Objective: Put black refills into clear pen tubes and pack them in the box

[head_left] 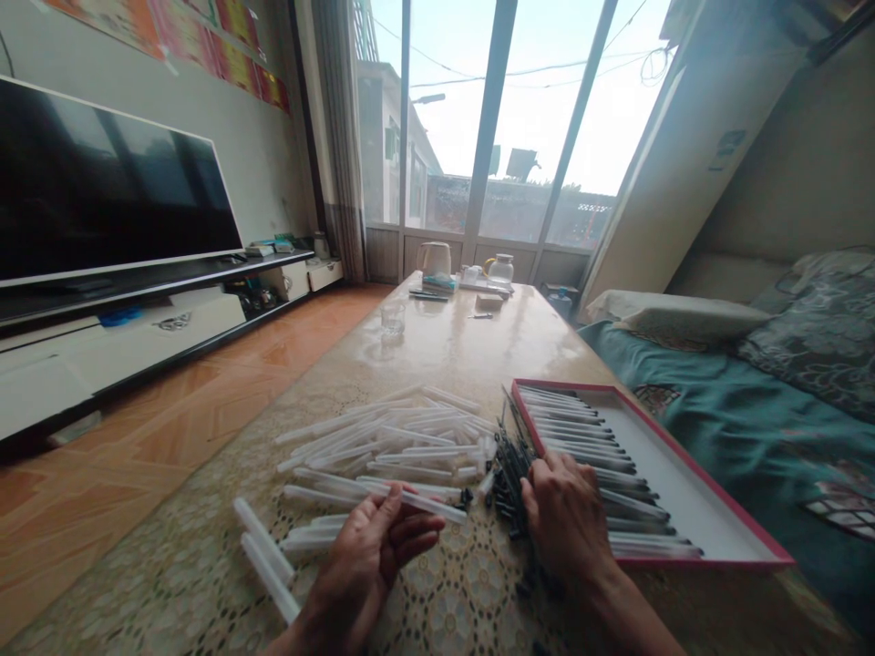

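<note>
While the left hand [373, 547] clamps its fingers [416, 526] on a tube [437, 507], the right hand [567, 506] meets black rods [507, 483], grip unclear; tray [711, 469] at four o'clock.

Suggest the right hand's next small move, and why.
I'd probably have the right hand pinch one piece from the dark pile and lift it toward the pale tube: its fingers are down beside that pile, the left hand holds the tube out, and dark-ended tubes lie in the red-rimmed tray.
</note>
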A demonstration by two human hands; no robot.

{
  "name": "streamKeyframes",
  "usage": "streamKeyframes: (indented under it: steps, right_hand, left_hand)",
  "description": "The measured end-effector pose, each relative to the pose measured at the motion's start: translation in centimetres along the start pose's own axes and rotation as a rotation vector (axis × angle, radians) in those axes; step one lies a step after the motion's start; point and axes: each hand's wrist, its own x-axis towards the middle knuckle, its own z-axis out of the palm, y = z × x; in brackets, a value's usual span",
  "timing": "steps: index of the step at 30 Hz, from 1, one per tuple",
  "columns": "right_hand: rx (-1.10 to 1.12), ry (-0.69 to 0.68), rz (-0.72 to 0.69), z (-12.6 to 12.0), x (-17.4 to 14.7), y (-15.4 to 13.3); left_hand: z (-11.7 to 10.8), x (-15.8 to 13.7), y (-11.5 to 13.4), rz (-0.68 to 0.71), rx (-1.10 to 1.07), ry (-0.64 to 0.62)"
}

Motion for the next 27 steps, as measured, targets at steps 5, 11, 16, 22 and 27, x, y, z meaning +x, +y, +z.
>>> streamKeyframes:
  steps: [5, 11, 16, 22, 27]
  right_hand:
    - [-0.028, 0.016, 0.019, -0.10, 0.03, -0.08]
    - [-0.041, 0.022, -0.005, 0.14, 0.06, -0.49]
    - [-0.005, 0.038, 0.021, 0.15, 0.12, -0.31]
    - [0.164, 0.101, 0.028, -0.18, 0.11, 0.16]
    - [0.677, 0.109, -0.177, 0.00, -0.27, -0.12]
  left_hand:
    - [0.02, 0.23, 0.21, 0.040, 0.004, 0.035]
    - [0.30, 0.10, 0.32, 0.023, 0.029, 0.035]
    - [0.06, 0.13, 0.30, 0.032, 0.025, 0.048]
    - [-0.45, 0.65, 0.30, 0.089, -0.021, 0.079]
    - [-0.21, 0.69, 0.92, 0.162, -0.045, 0.179]
